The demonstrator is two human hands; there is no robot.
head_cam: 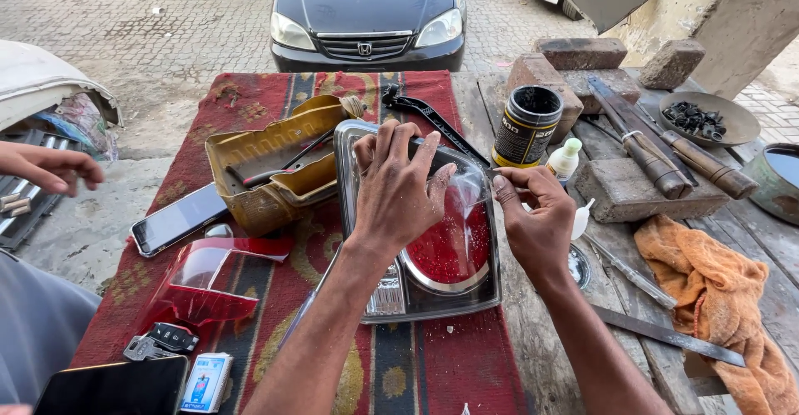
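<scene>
Here, a car tail lamp (433,248) (red lens, grey housing) lies mid-tabletop on the patterned red cloth (433,365). Far right, a shallow metal bowl (732,128) holds small dark parts; a black can (526,128) stands open, contents not discernible. The left hand (399,186) rests spread on the lamp's lens, fingers pressing down. The right hand (537,211) hovers just beside the lamp's right edge, fingertips pinched together; what they pinch is unclear. An orange rag (716,290) lies near right, bare planks between.
</scene>
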